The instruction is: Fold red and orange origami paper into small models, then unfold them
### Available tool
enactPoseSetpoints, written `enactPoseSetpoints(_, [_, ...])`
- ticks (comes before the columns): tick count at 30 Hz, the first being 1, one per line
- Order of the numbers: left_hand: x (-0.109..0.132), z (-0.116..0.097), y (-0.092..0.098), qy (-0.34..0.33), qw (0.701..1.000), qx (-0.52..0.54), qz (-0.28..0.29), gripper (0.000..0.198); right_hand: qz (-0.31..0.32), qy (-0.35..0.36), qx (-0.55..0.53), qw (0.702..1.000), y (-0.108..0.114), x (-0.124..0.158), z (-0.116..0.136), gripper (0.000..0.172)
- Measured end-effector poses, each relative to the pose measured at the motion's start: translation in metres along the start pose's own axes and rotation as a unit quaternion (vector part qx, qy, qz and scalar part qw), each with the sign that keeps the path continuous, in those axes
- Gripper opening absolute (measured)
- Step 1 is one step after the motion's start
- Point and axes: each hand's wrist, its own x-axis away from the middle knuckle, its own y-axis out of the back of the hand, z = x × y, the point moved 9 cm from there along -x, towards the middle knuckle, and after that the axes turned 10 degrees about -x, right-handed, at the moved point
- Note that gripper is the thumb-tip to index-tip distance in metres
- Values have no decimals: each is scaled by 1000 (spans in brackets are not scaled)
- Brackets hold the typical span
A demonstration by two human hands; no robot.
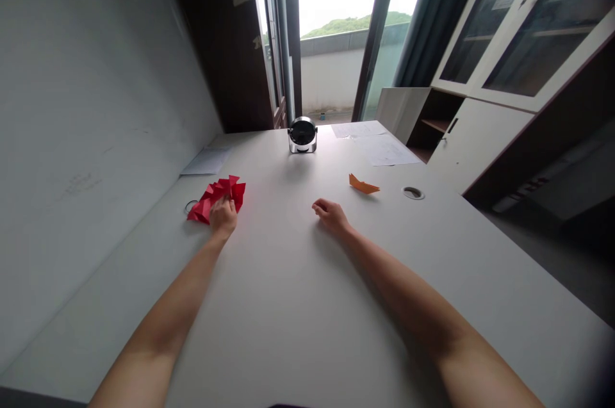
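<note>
On the white desk (288, 293) lies a pile of red folded paper pieces (211, 198) at the left. My left hand (223, 214) rests on the near edge of that pile, fingers curled onto the red paper. My right hand (330, 214) lies on the bare desk near the middle, fingers loosely curled, holding nothing I can see. An orange folded paper shape (363, 186) sits on the desk beyond and to the right of my right hand, apart from it.
A small black and silver desk fan (302, 134) stands at the far middle. White sheets (384, 150) lie at the far right, another sheet (206, 162) at the far left. A round cable hole (413, 193) is at the right. A wall runs along the left.
</note>
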Motion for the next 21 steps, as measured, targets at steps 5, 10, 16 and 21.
enactPoseSetpoints(5, [18, -83, -5, -168, 985, 28, 28, 46, -54, 6, -22, 998, 14, 2, 4, 22])
enactPoseSetpoints(10, [50, -146, -49, -274, 949, 38, 150, 44, -130, 21, 14, 991, 39, 8, 11, 25])
enactPoseSetpoints(16, [69, -176, -70, -305, 924, 110, 201, 46, -161, 83, 65, 981, 52, 15, 35, 27])
enactPoseSetpoints(21, [53, -154, -66, -223, 963, 83, 124, 55, -87, 167, 123, 974, 27, 21, 61, 26])
